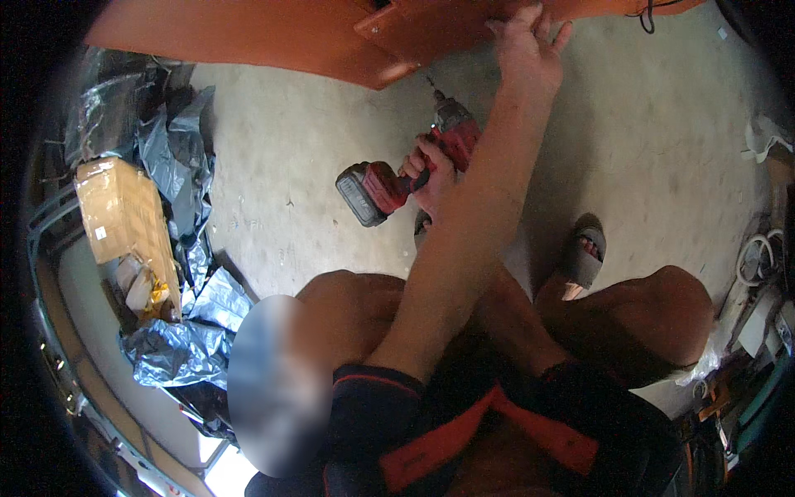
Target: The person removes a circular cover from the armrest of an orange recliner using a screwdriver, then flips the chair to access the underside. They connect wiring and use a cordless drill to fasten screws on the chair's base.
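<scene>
My right hand (435, 178) is wrapped round the handle of a red and black cordless drill (455, 141). A thin bit points up from its grey nose toward the orange panel, and the dark battery pack (362, 195) sticks out to the left. My left forearm crosses over my right one and hides part of the drill. At the top, my left hand (530, 50) reaches the lower edge of a large orange panel (273, 33). Its fingers are spread, with the fingertips against or just under the panel; nothing shows in them.
Along the left lie a cardboard box (120, 207), crumpled black plastic sheeting (178, 149) and more plastic (178, 352). At the right edge stand cables (755, 257) and assorted clutter. A dark cord (648, 21) hangs from the panel. My sandalled foot (586, 248) rests on the concrete floor (273, 166).
</scene>
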